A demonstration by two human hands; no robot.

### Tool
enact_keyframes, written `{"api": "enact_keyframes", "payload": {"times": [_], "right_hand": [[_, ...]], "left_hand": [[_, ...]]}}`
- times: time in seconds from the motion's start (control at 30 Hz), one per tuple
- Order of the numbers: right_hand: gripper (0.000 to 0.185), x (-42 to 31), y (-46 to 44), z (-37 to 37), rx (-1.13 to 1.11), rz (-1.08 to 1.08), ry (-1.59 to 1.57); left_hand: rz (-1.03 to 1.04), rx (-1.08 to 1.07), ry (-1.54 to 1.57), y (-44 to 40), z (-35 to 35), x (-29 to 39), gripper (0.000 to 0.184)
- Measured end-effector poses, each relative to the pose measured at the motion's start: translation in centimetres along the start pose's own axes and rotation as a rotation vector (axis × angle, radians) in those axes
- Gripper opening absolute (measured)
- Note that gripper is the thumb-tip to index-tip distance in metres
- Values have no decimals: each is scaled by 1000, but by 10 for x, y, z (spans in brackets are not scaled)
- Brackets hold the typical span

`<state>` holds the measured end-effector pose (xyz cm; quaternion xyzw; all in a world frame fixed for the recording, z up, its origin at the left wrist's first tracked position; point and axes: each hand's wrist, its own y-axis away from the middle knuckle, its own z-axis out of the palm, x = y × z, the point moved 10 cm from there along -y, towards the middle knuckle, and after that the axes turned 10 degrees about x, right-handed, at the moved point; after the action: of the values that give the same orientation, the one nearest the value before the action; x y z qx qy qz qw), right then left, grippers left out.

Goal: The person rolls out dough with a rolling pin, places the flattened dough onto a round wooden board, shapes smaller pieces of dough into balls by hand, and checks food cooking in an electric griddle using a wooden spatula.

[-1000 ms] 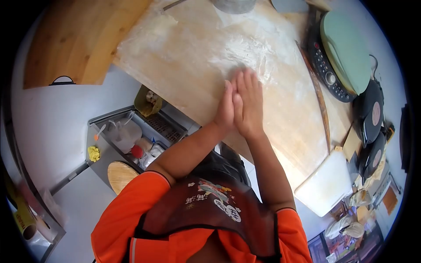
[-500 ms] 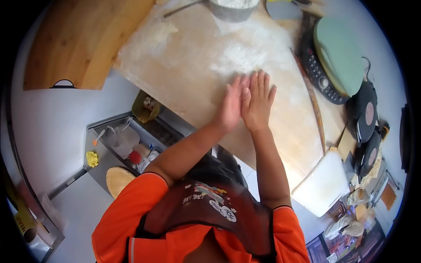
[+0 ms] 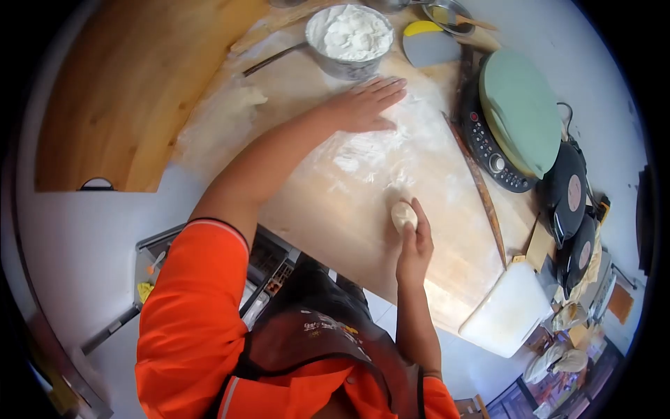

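My left hand (image 3: 368,106) is stretched out over the scattered flour (image 3: 359,150) on the wooden work board (image 3: 300,202), fingers extended, with nothing in it. Just beyond its fingers stands a metal bowl (image 3: 343,68) heaped with white flour (image 3: 357,33). Nearer to me, my right hand (image 3: 417,244) grips a small pale dough ball (image 3: 403,216) between thumb and fingers. Part of the ball is hidden by the fingers.
A thin wooden rolling pin (image 3: 481,188) lies on the right, beside a round green-lidded electric griddle (image 3: 520,112). A yellow-handled scraper (image 3: 429,45) is at the back. A white cutting board (image 3: 507,307) sits at the right front, and a dark stick (image 3: 276,59) lies left of the bowl.
My hands, together before, have separated. The left has reached forward over the flour; the right has come back toward me, now showing a dough ball. The view has shifted.
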<state>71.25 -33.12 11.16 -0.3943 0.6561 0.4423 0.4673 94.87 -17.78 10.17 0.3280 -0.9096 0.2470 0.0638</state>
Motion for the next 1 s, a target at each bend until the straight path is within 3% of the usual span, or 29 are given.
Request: {"api": "enact_keyframes", "payload": {"times": [0.07,0.1,0.23,0.4,0.6,0.7,0.83,1.0], "right_hand": [[47,7,5,-18,85,204,-270],[56,11,8,-21,80,260,-510],[72,32,13,-44,113,323,-630],[71,35,15,-43,105,359,-710],[70,34,-14,-46,-128,366,-729],[74,39,-35,-56,-305,417,-822],[60,34,-56,-72,-498,463,-681],[60,29,-73,-82,-696,454,-546]], "left_hand": [[52,-5,3,-34,17,-8,80],[77,-50,9,-49,22,-4,80],[243,-110,99,-58,49,24,77],[452,-212,218,-13,30,93,78],[166,-269,296,80,-18,125,86],[-483,-72,-232,138,-57,44,99],[-681,-118,-221,150,-55,43,109],[-510,-21,-110,88,-19,102,111]]}}
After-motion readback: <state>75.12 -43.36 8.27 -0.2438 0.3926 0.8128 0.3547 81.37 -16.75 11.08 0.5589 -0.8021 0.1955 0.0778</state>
